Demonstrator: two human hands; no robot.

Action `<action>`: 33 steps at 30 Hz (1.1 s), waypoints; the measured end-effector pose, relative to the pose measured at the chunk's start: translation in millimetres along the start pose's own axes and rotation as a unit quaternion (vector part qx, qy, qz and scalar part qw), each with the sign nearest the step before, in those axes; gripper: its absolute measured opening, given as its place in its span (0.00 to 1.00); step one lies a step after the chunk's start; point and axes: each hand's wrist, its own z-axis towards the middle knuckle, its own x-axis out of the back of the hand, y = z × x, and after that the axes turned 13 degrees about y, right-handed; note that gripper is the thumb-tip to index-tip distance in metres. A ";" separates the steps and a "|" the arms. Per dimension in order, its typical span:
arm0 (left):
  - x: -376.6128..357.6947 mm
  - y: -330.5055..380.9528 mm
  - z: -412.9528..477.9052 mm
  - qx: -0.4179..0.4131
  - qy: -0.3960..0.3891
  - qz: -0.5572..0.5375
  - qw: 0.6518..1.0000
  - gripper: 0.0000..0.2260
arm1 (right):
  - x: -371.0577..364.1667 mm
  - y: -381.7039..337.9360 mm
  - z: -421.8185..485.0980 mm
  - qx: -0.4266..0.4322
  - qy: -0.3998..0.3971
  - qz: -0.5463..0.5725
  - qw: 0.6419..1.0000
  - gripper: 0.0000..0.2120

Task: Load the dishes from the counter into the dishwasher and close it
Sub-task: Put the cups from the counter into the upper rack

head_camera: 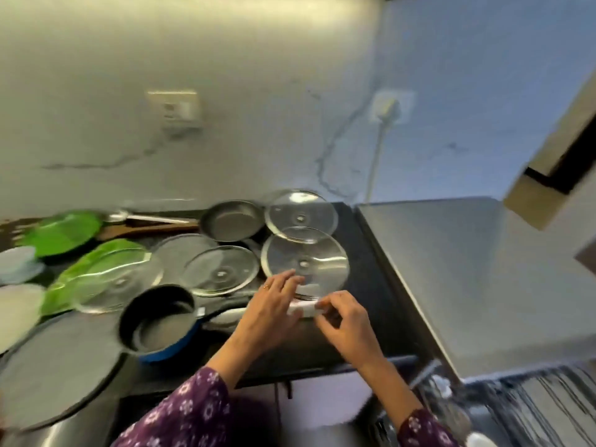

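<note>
White object (306, 309), any writing blurred, pinched by fingers of left hand (274, 304) and right hand (346, 322)

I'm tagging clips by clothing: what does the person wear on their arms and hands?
The left sleeve and right sleeve are dark purple with a small white flower print, and both end on the forearms. The left hand bears a thin ring on one finger; the right hand shows none.
</note>
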 end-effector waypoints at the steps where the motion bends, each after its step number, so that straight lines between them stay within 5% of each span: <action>1: 23.5 -27.1 -13.3 0.030 0.019 0.019 0.999 0.24 | -20.2 -19.0 13.2 0.007 -0.021 0.009 1.000 0.08; 10: 172.3 -195.5 -143.5 0.255 0.094 0.142 0.952 0.25 | -193.7 -163.5 71.8 0.099 -0.201 -0.002 0.975 0.09; 21: 288.9 -326.5 -276.1 0.494 0.122 0.209 0.835 0.26 | -376.7 -287.7 46.1 0.191 -0.367 0.009 0.911 0.11; 33: 337.0 -471.3 -298.1 0.554 0.129 0.248 0.785 0.30 | -498.2 -316.9 5.8 0.206 -0.448 -0.018 0.870 0.12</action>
